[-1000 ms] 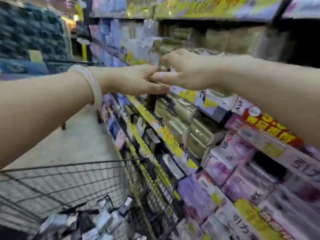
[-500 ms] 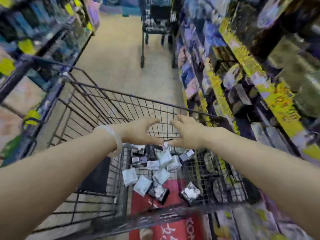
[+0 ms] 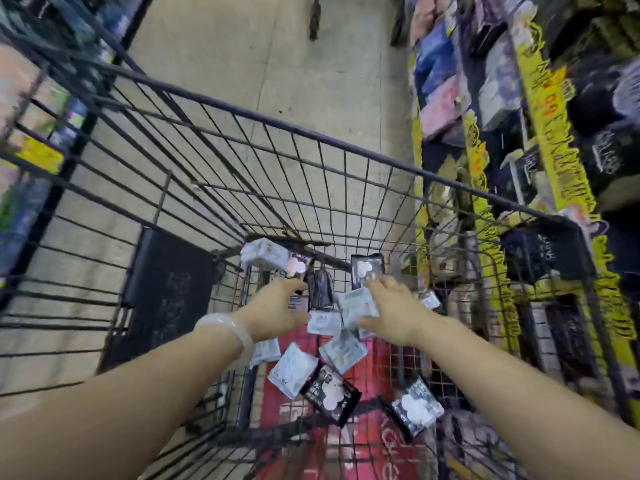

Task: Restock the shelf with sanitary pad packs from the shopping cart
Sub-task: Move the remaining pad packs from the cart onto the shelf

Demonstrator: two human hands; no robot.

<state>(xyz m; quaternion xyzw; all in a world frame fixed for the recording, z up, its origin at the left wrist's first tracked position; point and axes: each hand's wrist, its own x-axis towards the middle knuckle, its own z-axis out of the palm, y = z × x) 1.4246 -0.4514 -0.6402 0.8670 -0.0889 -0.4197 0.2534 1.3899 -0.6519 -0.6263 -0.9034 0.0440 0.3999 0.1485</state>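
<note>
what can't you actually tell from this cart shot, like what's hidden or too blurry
- Head view: the left hand and right hand cover the packs under them, so any grip is unclear.
- Print on the pale packs and black packs is too blurred to read.
- Shelf goods and yellow price strips are smeared by motion.
- The shopping cart near end is cut off by the bottom edge.

Your view is evenly and brightly lit from overhead, with no hard shadows on the pale floor point(image 3: 242, 64). Motion blur smears the shelf point(image 3: 554, 133) on your right and the racks at the left edge until the labels cannot be read. The wide lens bows the cart point(image 3: 311, 133) wires outward. Only the packs point(image 3: 294, 372) near the centre look fairly sharp; the white ones glare slightly.
</note>
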